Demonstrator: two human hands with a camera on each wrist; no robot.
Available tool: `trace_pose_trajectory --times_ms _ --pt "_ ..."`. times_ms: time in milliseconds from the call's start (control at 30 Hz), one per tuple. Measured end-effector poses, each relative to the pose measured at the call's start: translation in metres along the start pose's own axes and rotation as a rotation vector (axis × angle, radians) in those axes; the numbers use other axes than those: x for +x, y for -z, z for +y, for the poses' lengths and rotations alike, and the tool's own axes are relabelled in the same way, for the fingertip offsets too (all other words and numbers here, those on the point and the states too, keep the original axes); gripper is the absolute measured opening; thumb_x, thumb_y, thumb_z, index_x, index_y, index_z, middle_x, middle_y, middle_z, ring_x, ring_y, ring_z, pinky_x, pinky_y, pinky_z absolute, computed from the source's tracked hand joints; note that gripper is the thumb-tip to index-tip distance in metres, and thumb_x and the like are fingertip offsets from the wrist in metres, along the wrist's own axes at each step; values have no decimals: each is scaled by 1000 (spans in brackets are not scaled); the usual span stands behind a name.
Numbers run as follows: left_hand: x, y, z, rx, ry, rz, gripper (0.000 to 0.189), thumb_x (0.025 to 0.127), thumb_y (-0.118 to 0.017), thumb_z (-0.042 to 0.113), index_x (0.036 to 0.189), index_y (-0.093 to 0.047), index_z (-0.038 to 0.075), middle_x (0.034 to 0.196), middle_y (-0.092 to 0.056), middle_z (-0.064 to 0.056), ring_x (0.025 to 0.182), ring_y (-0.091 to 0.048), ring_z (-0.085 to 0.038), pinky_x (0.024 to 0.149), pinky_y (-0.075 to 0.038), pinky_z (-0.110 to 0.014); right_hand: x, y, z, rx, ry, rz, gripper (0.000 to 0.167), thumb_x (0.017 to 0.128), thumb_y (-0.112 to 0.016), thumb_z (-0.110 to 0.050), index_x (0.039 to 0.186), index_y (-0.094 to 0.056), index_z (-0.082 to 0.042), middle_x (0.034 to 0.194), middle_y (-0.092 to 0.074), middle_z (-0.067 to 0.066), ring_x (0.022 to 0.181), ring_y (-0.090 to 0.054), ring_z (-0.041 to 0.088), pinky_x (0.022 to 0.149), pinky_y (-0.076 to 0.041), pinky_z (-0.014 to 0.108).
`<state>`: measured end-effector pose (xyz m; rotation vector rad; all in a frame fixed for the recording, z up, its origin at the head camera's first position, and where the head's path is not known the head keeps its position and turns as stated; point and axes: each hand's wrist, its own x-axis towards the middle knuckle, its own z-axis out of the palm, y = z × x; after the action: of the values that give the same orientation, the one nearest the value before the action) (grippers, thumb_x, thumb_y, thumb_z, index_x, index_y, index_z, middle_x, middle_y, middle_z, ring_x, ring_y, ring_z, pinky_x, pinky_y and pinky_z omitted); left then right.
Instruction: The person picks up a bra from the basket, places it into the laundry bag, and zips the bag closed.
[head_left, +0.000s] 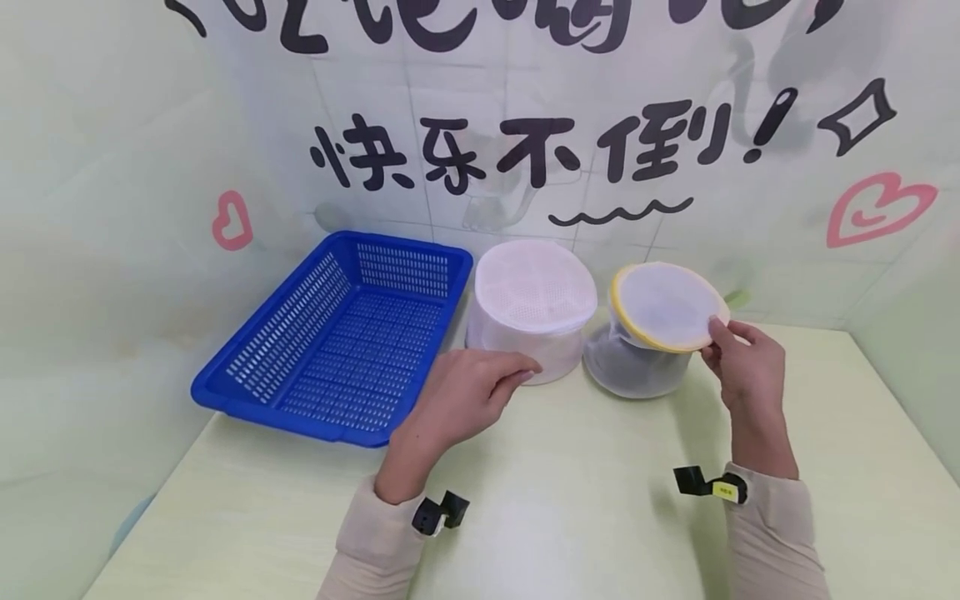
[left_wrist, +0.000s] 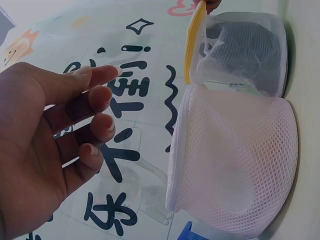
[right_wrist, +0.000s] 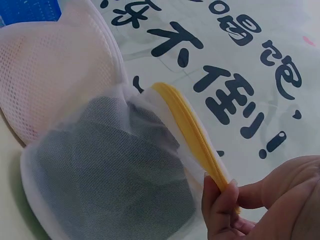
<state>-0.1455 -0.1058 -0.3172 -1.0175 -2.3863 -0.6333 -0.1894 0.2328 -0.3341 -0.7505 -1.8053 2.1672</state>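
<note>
My right hand pinches the yellow-zippered rim of a white mesh laundry bag between thumb and fingers. In the right wrist view, the yellow zipper runs up from the fingertips, and dark fabric shows through the mesh. A pale pink mesh laundry bag stands upright beside it, to the left. My left hand hovers in front of the pink bag. Seen from the left wrist, its fingers are loosely bent, with nothing between them and apart from the pink bag.
A blue perforated plastic basket sits at the left, close to the pink bag. Behind everything rises a white printed backdrop with black lettering and pink hearts. The pale tabletop extends toward me.
</note>
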Motion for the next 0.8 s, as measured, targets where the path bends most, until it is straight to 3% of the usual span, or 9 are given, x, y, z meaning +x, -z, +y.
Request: trace_pose_trajectory --times_ms 133,367,467,567,667,733,800 --pt "0 -3 -1 0 1 -4 12 91 -66 17 99 -74 21 88 -70 11 65 -59 -8 56 -46 -27 0 -10 6 109 2 -10 55 90 -65 -14 135 -39 3 81 -57 3 62 -58 6 60 -50 17" --pt "3 -17 5 -32 -32 -66 16 91 -65 16 104 -73 20 96 -70 10 77 -65 -10 59 -48 -26 1 -17 11 163 20 -66 56 91 -63 -10 138 -35 2 109 -44 12 69 -60 8 67 -50 16" --pt "5 -21 7 -41 -22 -103 18 92 -64 16 107 -72 20 98 -70 10 76 -64 -8 57 -46 -24 2 -16 10 197 26 -96 60 90 -64 -9 140 -33 3 106 -48 11 69 -61 8 69 -50 17" --pt "6 -22 7 -45 1 -118 20 92 -63 17 111 -70 20 101 -70 9 74 -63 -9 55 -45 -24 2 -14 10 209 37 -136 64 90 -65 -10 141 -31 5 94 -59 5 69 -64 9 70 -51 18" --pt "6 -20 6 -52 24 -102 24 92 -63 16 115 -68 18 106 -69 7 78 -63 -10 59 -47 -28 1 -13 8 102 40 -145 68 92 -64 -17 144 -28 7 85 -63 3 68 -66 9 68 -52 18" --pt "5 -19 5 -60 50 -83 25 92 -64 14 117 -68 16 108 -69 5 81 -63 -10 62 -49 -29 -3 -13 7 -89 72 -133 70 95 -58 -27 146 -24 7 101 -63 10 77 -66 10 73 -52 20" --pt "5 -16 4 -74 82 -54 26 91 -65 13 117 -67 15 103 -68 4 80 -62 -11 63 -49 -28 -9 -13 4 -300 119 -95 74 96 -52 -37 148 -20 4 123 -54 18 98 -62 19 84 -50 28"
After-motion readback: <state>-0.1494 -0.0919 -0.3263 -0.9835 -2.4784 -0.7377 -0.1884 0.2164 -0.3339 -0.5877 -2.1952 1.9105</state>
